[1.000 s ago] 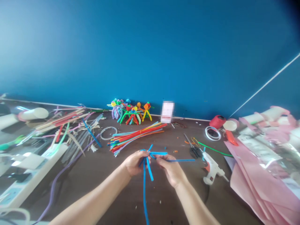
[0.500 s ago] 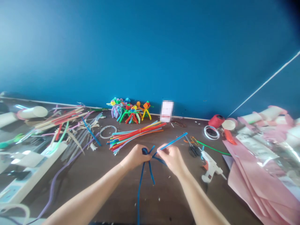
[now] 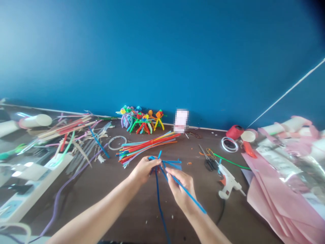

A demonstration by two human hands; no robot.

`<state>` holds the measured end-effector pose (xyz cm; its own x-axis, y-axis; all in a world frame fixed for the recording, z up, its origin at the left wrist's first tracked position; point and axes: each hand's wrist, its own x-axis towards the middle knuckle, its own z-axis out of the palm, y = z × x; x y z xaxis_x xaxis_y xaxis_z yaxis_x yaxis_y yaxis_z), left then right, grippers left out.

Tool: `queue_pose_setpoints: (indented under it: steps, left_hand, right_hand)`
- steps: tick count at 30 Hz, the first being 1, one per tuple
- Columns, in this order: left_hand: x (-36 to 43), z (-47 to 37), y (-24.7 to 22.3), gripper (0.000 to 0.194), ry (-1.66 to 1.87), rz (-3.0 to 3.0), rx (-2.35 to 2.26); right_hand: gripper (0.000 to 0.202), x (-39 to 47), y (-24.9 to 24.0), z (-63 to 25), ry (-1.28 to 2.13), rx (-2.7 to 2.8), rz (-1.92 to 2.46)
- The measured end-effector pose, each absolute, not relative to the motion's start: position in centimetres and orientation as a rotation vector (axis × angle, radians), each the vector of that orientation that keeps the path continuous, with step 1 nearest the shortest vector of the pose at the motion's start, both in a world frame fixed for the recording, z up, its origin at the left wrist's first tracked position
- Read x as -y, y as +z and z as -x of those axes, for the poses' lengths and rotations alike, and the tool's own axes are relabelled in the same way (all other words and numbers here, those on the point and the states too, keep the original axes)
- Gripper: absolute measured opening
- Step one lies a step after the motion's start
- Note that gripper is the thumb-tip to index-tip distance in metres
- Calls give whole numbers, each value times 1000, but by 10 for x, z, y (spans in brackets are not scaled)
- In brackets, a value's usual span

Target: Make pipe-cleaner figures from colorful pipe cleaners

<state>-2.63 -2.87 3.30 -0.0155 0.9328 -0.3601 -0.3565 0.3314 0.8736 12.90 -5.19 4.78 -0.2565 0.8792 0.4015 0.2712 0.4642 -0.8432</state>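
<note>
Blue pipe cleaners (image 3: pixel 160 203) are bent and crossed together in front of me, one long strand hanging toward the table's front edge. My left hand (image 3: pixel 147 168) pinches them at the curled crossing point, fingers closed. Between the thumb and forefinger of my right hand (image 3: pixel 181 186) is another blue length, slanting down to the right across the wrist. Short blue ends stick out to the right above that hand. Just beyond both hands lies a bundle of coloured pipe cleaners (image 3: pixel 147 146), tied at its middle.
Small pipe cleaner figures (image 3: pixel 142 120) stand by the wall. To the right are scissors (image 3: pixel 210 163), a white glue gun (image 3: pixel 230 183), rolls of tape (image 3: pixel 230 144) and pink sheets (image 3: pixel 274 200). A power strip (image 3: pixel 38 189) and loose sticks (image 3: pixel 66 130) lie left.
My right hand has moved down and slightly left; the blue length in it swung from pointing up-right to down-right. The left hand shifted slightly left, still holding the crossing. The long hanging strand swung right.
</note>
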Motion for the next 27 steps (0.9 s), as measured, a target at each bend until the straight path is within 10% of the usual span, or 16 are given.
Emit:
queue_pose_setpoints:
  steps: [10, 27]
  left_hand:
    - [31, 27, 43, 3, 1031, -247, -978]
    - [35, 8, 34, 18, 1367, -262, -1000]
  right_hand:
    - [18, 43, 23, -128, 1702, 925, 1081]
    - [33, 47, 23, -128, 2296, 353, 1031]
